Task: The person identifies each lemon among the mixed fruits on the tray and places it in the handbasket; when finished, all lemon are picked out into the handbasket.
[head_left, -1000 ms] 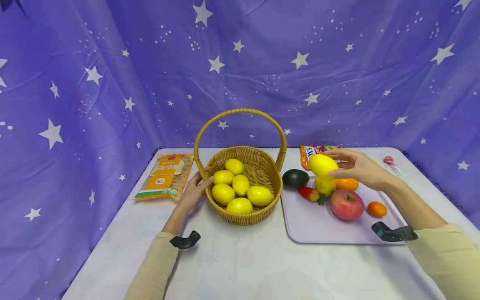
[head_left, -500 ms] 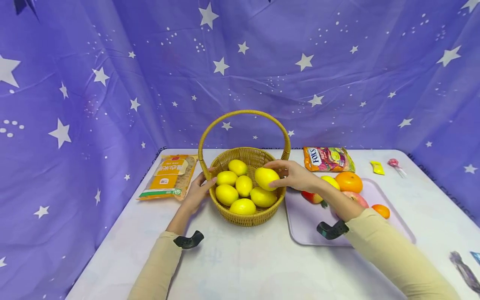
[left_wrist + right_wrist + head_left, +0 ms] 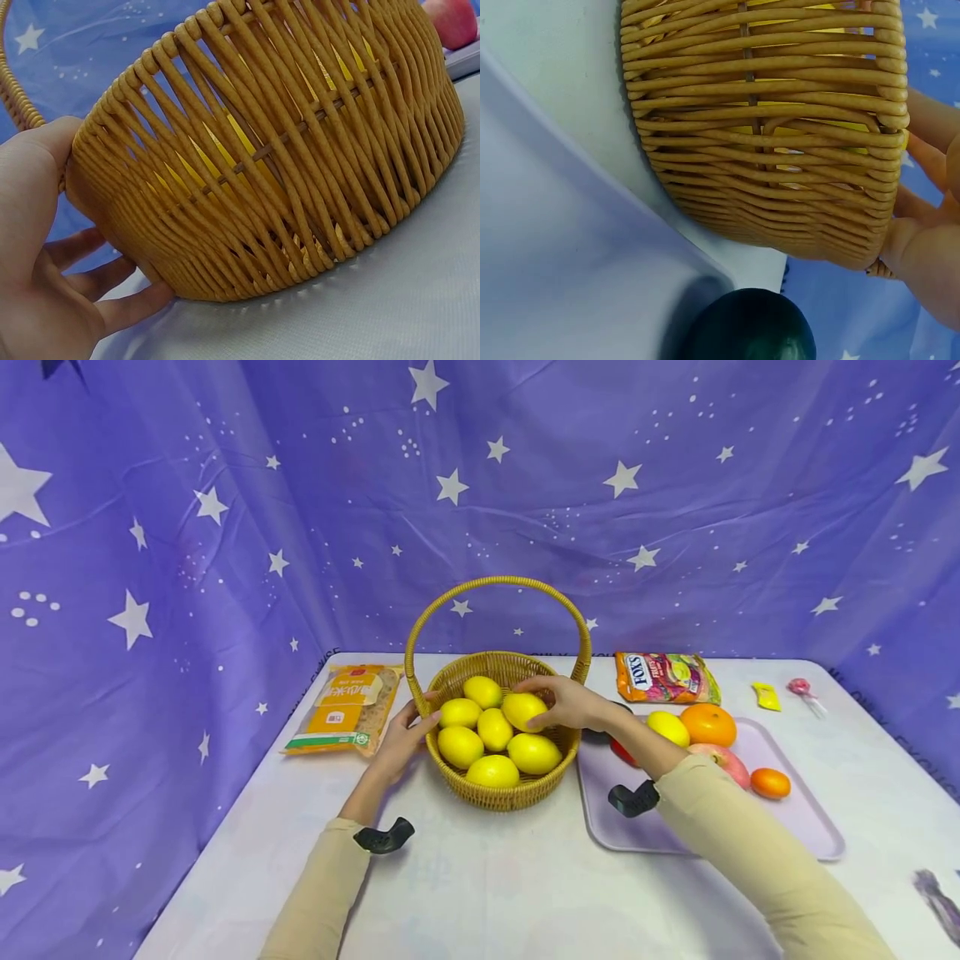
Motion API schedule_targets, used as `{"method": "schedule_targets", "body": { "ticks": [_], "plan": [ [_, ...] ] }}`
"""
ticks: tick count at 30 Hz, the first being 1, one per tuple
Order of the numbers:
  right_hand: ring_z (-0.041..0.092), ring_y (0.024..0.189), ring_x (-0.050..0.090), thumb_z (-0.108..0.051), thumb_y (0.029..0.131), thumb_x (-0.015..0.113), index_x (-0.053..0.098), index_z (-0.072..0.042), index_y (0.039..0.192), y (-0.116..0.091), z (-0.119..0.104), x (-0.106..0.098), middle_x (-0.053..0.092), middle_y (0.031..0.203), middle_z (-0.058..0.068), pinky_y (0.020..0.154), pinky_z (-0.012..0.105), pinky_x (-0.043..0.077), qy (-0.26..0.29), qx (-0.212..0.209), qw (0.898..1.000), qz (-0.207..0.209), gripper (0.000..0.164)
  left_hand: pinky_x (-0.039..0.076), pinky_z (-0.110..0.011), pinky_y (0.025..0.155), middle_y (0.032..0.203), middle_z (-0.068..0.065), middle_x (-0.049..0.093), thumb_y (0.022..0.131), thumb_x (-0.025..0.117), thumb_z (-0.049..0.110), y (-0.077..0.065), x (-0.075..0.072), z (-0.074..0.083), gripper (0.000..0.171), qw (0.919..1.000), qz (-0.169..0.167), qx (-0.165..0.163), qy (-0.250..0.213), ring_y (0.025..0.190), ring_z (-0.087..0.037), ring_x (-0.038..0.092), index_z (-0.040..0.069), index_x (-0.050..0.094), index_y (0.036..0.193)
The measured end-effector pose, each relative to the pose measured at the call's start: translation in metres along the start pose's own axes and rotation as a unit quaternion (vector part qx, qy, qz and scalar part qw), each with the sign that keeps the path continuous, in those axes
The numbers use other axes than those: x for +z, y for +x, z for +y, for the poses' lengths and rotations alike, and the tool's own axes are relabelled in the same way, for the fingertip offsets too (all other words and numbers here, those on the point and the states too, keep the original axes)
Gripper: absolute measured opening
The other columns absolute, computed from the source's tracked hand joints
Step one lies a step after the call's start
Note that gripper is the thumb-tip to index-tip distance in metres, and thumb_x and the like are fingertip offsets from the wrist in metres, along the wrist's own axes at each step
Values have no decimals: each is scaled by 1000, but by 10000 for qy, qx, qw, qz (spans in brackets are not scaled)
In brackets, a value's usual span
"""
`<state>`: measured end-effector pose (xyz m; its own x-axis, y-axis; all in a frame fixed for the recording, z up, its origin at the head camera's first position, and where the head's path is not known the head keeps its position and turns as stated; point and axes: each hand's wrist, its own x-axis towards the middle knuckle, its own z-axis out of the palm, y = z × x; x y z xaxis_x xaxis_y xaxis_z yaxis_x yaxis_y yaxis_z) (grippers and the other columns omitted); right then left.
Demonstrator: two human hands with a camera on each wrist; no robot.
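A round wicker basket with a tall arched handle stands mid-table and contains several yellow lemons. My right hand reaches over its right rim and holds a lemon among the others, at the back right. In the right wrist view the basket wall hides the fingertips. At the left side, my left hand grips the basket by its rim near the handle's foot. Fingers touch the outer wall in the left wrist view, with the thumb up at the rim.
A lilac tray to the right bears a lemon, an orange, an apple, a small orange fruit and a dark green fruit. Candy, a lollipop and an orange food bag lie around.
My right hand has carried a lemon leftward from above the tray and lowered it into the basket. The left hand stays at the basket's side. The view has shifted slightly.
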<state>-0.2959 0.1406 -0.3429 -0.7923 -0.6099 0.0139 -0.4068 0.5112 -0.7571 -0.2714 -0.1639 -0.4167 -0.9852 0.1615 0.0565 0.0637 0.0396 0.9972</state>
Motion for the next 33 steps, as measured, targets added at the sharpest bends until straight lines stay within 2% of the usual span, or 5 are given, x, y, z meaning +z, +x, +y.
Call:
{"method": "schedule_targets", "body": {
  "ticks": [10,15,22,29,33],
  "plan": [
    [40,119,52,-4,90,68,55,1,132,-13,-2,-7,52,134,21,95,43,48,-109,37,9999,66,44,53,-37,84,148,-16,36,100,57,22,1,2,0,49,10000,-1,-21,-8,121,-36,48,13,42,145],
    [42,121,50,-2,92,64,50,4,136,-22,-2,-19,50,135,26,89,40,53,767,142,9966,-247,47,52,-37,87,150,-17,32,101,55,19,2,0,3,50,9998,-43,-116,-124,125,-37,45,11,39,147],
    [43,124,46,-5,94,63,42,6,140,-47,8,-51,43,139,28,92,44,50,1760,344,9798,-884,52,53,-33,83,151,-21,30,101,53,16,-10,4,22,52,9996,-123,-239,-11,122,-36,46,5,34,148],
    [33,115,56,-8,95,63,42,4,139,-89,29,-94,45,136,26,89,48,51,1699,489,9840,-219,50,53,-31,82,150,-22,31,101,53,16,-15,6,29,53,9997,-130,-188,21,122,-37,45,4,34,148],
    [22,110,60,-11,96,62,40,3,140,-113,47,-110,42,138,27,90,50,49,1603,851,9832,218,51,52,-34,85,150,-21,30,101,54,16,-15,6,30,53,9997,-133,-215,7,124,-37,44,4,34,148]
  ]
}}
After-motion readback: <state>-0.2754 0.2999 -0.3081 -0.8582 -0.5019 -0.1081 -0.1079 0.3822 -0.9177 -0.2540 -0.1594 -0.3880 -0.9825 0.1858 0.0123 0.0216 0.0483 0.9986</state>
